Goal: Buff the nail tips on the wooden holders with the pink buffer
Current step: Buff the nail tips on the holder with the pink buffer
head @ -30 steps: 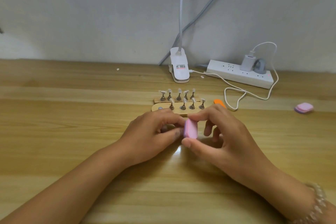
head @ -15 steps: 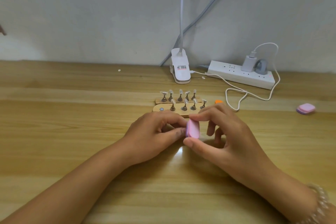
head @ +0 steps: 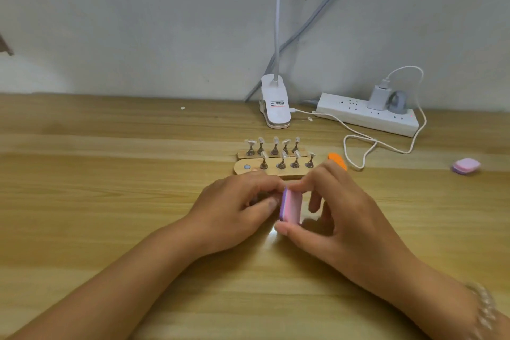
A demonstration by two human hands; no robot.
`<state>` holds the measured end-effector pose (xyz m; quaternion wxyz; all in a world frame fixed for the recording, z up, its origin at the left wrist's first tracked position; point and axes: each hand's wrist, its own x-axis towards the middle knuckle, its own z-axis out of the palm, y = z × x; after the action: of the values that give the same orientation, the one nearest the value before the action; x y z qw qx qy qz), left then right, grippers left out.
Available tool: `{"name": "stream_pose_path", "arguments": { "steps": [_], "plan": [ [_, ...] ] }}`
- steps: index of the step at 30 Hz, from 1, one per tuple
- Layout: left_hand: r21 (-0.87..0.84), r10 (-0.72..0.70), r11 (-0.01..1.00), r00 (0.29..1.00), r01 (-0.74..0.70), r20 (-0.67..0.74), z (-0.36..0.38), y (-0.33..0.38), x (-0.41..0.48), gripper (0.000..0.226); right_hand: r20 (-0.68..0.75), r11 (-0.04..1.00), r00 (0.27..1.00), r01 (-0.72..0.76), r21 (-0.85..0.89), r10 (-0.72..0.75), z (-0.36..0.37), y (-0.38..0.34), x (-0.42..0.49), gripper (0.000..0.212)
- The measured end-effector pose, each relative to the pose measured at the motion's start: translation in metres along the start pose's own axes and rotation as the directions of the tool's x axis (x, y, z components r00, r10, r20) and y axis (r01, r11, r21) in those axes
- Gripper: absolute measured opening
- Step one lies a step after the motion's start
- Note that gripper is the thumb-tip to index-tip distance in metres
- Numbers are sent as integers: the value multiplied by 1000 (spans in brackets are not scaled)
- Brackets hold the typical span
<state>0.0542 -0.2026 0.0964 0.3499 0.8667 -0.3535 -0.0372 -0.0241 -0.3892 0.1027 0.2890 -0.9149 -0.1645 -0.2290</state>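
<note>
The pink, purple-edged foam buffer block [head: 291, 205] is upright just in front of the two light wooden holders [head: 276, 172], pinched between the right hand's [head: 345, 218] thumb and forefinger — the left hand [head: 234, 210] curls against its purple side, hold unclear.

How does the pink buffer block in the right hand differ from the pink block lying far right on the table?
The pink-and-purple buffer block stands on edge, pinched in the grip of the right hand; the small pink block at far right lies flat, untouched. The held block is just in front of the wooden holders; the other lies well right of them. Both are rounded, pink with a purple layer.
</note>
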Motion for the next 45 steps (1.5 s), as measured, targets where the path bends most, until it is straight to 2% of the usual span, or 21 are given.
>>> {"name": "stream_pose_path", "arguments": {
  "steps": [3,6,8,11,13,15,19,20,22,25,32,35,38,45],
  "plan": [
    [14,4,1000,1000,-4,-5,0,1,0,14,-60,995,994,-83,64,87,-3,3,2,36],
    [19,1,1000,1000,-1,4,0,1,0,22,-28,1000,1000,-11,-12,10,-2,-1,2,37],
    [24,-3,1000,1000,3,3,0,1,0,27,-4,1000,1000,-4,23,4,-1,-2,1,38],
    [11,10,1000,1000,-10,0,0,0,0,18,-76,996,993,-82,44,85,-3,1,2,36],
    [6,19,1000,1000,-19,0,1,0,0,18,-35,999,999,-30,-18,30,-1,-2,2,38],
    [-21,18,1000,1000,-19,-19,1,0,0,17,-2,1000,1000,-21,20,21,2,-2,1,39],
    [-250,-3,968,999,-6,-35,0,-1,2,16,-134,940,952,-239,246,277,-4,10,5,45],
    [-283,3,959,999,-13,-37,-1,-1,2,15,-143,931,945,-250,265,294,-5,10,5,49],
    [-300,12,954,999,-22,-34,-2,-2,2,11,-107,966,975,-173,194,196,-3,4,2,50],
    [-304,4,953,1000,-6,-7,-2,-2,3,14,-7,1000,1000,-8,-3,8,1,-3,-2,40],
    [-418,-32,908,999,23,-15,-4,-1,2,12,25,998,999,28,-49,-27,-2,-1,-2,42],
    [-363,-10,932,999,-6,-42,-3,0,2,13,-23,999,1000,18,-44,-19,-3,-1,-1,45],
    [-315,-18,949,1000,10,-20,-2,0,2,17,-120,997,990,-69,21,71,-2,1,0,51],
    [-269,-16,963,1000,11,-18,-2,1,1,19,-47,998,998,-44,33,45,0,2,-2,39]
  ]
}}
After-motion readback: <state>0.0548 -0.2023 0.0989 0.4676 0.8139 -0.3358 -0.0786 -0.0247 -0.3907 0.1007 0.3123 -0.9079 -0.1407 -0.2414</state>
